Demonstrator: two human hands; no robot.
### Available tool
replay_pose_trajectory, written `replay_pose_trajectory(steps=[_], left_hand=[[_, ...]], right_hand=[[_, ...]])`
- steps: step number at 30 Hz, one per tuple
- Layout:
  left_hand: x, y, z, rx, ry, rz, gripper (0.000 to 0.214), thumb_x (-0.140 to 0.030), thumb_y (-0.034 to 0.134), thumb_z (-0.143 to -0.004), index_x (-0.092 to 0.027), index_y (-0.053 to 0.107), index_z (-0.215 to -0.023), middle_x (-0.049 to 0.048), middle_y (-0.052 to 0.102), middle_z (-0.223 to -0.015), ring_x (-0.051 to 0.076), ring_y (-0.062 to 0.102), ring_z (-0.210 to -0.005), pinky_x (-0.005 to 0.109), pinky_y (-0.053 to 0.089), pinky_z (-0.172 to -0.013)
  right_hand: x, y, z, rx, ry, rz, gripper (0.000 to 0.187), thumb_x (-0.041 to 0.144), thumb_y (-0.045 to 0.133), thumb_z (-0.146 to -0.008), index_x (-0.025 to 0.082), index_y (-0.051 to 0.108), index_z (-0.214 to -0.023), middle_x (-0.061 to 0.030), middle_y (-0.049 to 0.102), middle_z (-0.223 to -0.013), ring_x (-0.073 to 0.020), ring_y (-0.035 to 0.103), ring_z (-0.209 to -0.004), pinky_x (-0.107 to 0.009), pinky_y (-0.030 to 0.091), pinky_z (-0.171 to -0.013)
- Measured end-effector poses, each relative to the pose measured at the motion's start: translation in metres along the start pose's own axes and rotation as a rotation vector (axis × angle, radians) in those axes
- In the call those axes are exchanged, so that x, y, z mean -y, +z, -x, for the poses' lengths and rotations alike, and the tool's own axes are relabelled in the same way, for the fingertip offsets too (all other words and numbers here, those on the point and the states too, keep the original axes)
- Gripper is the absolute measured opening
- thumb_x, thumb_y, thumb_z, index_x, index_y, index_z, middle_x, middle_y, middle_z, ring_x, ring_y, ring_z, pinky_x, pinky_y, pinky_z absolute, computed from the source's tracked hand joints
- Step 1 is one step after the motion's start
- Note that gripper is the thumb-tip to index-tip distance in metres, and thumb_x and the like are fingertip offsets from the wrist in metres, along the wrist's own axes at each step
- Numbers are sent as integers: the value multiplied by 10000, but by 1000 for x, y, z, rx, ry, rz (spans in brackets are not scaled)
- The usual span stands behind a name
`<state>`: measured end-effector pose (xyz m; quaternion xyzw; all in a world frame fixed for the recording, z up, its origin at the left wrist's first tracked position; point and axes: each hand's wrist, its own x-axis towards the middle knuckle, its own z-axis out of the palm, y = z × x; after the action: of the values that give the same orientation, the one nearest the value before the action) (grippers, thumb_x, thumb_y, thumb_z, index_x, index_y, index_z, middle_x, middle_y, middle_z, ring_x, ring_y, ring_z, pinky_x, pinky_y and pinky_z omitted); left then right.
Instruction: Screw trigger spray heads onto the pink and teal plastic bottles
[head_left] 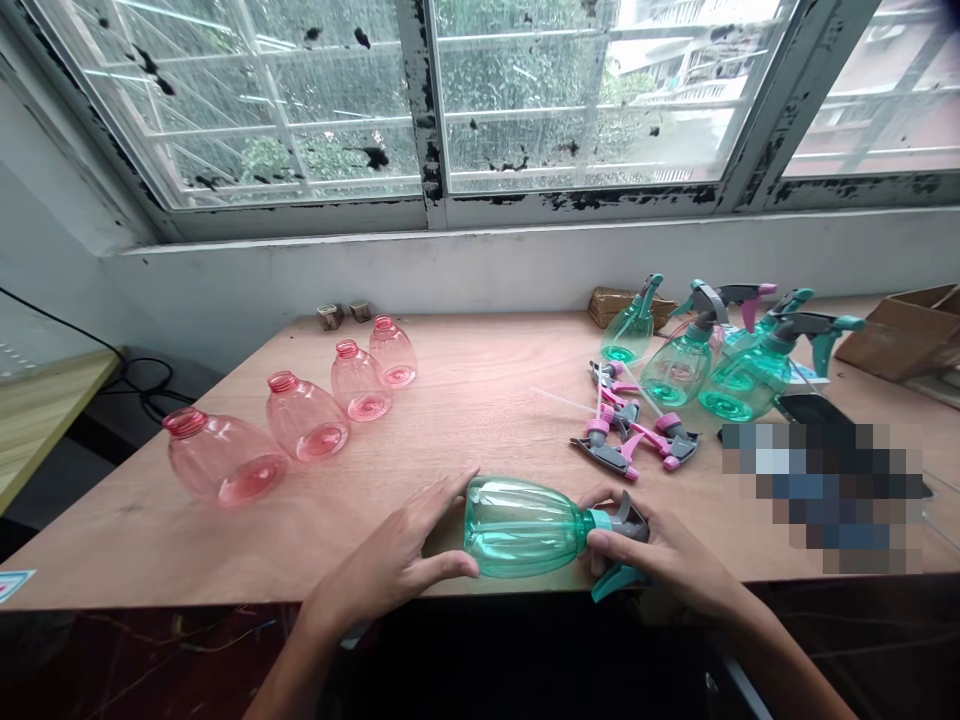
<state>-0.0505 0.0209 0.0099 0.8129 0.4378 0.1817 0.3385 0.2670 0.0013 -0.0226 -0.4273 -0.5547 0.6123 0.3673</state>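
Observation:
A green spray bottle (525,527) lies sideways above the table's front edge, its base to the left and its grey and teal trigger head (628,520) to the right. My left hand (405,545) is at the base, thumb and fingertips against opposite edges of the bottle. Around the teal collar, my right hand (660,550) has its thumb and fingers closed, with the teal trigger hanging below. Just beyond the bottle lie several loose pink and grey trigger sprayers (607,445), some with their thin tubes showing.
Several pink bottles without heads (307,418) stand in a slanting row at left. Assembled green spray bottles (742,380) stand at right, before a cardboard box (900,335). A dark phone-like object (814,410) and a pixelated patch lie nearer. The window wall borders the wooden table (480,400).

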Motion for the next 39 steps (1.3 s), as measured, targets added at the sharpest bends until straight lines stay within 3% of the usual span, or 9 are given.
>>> replay_pose_trajectory(steps=[27, 35, 39], left_hand=[[2, 3, 1, -15, 40, 47, 890, -242, 794, -843, -374, 285, -1561, 30, 385, -1605, 326, 446, -1418, 437, 421, -1165], [-2, 2, 2, -10, 49, 9, 845, -288, 753, -890, -350, 250, -1567, 47, 393, -1597, 315, 439, -1420, 446, 399, -1175], [0, 3, 1, 1, 20, 72, 976, -354, 800, -857, -331, 160, -1594, 87, 409, -1585, 324, 454, -1411, 480, 391, -1178]], right_hand=[[2, 1, 1, -11, 12, -5, 366, 420, 750, -878, 172, 596, -1099, -7, 763, -708, -193, 726, -691, -308, 597, -670], [0, 0, 1, -7, 7, -16, 342, 404, 740, -890, 173, 592, -1095, 0, 757, -710, -177, 711, -693, -291, 592, -670], [0, 0, 1, 1, 11, -13, 349, 403, 738, -892, 172, 586, -1104, -2, 756, -713, -184, 716, -702, -296, 593, -674]])
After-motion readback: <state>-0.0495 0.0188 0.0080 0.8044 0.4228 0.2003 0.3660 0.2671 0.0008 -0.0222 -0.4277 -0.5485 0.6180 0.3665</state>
